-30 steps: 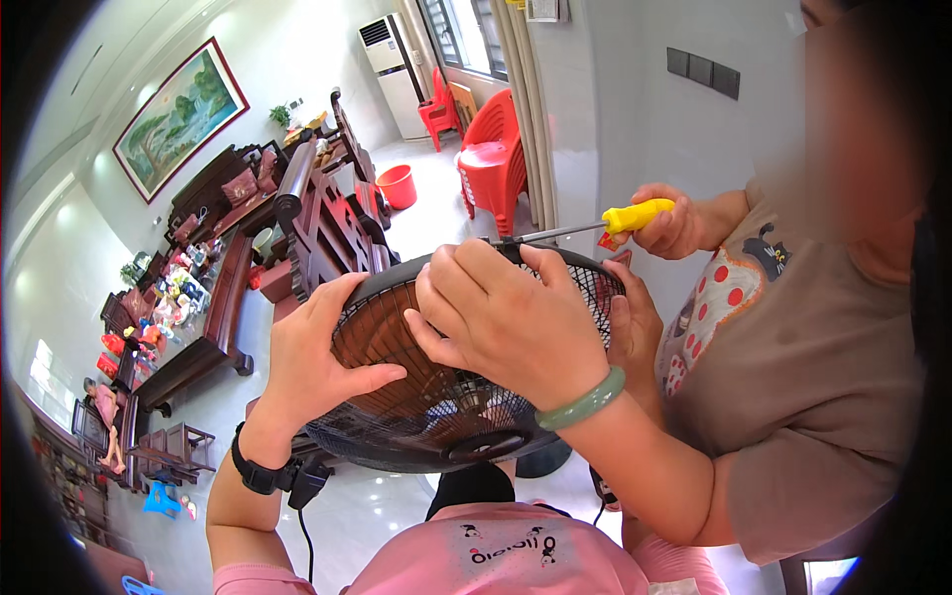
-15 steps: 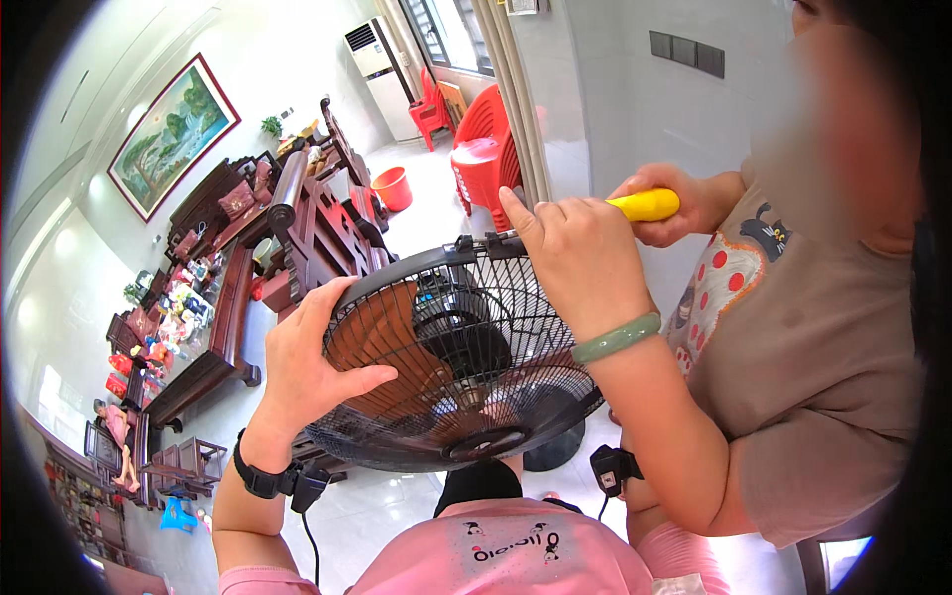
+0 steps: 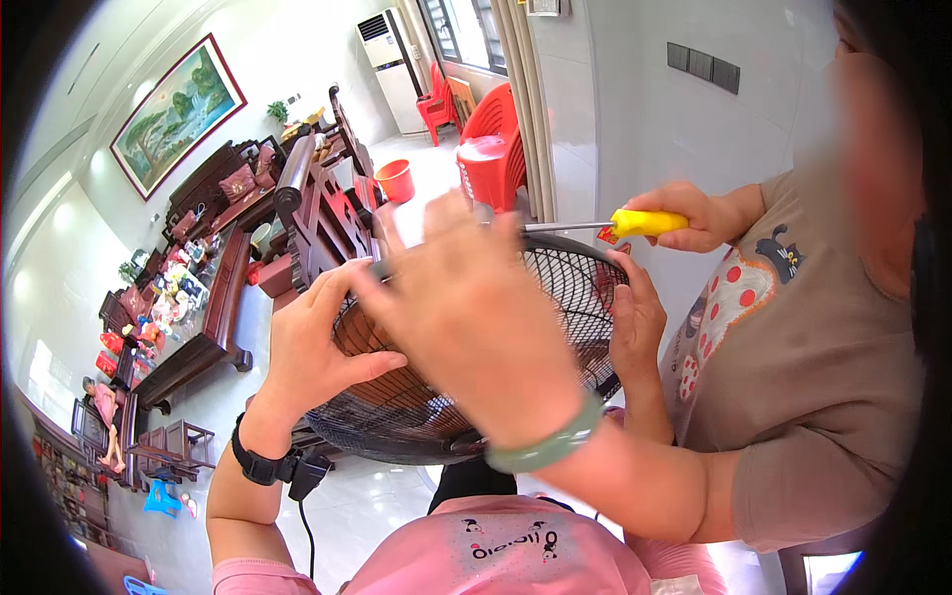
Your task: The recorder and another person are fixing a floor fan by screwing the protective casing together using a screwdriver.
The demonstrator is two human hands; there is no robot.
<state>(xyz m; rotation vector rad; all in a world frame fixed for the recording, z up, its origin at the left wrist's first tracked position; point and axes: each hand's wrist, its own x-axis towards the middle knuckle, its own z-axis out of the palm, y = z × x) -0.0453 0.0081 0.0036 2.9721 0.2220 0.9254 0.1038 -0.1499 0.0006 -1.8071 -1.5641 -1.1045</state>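
Note:
A black fan (image 3: 570, 297) with a wire grille is held tilted in front of my pink shirt. My left hand (image 3: 322, 347) grips the left rim, its thumb stretched across the grille. At the right rim, my right hand (image 3: 638, 322) holds the fan with fingers up along the edge; its wrist is hidden behind a co-worker's arm. The co-worker's hand with a green bangle (image 3: 476, 307), blurred by motion, reaches across and covers much of the grille. Their other hand (image 3: 694, 216) holds a yellow-handled screwdriver (image 3: 647, 223), its shaft pointing left over the fan's top edge.
A co-worker in a brown shirt (image 3: 833, 397) stands close on the right. Beyond the fan are dark wooden furniture (image 3: 327, 208), a red bucket (image 3: 395, 181), stacked red chairs (image 3: 491, 149) and a cluttered low table (image 3: 213, 317). A cable (image 3: 309, 540) hangs from my left wrist strap.
The co-worker's bangled hand has swept left and nearer across the fan. The screwdriver's shaft now shows, and my right hand has come into sight at the right rim. My left hand keeps its hold.

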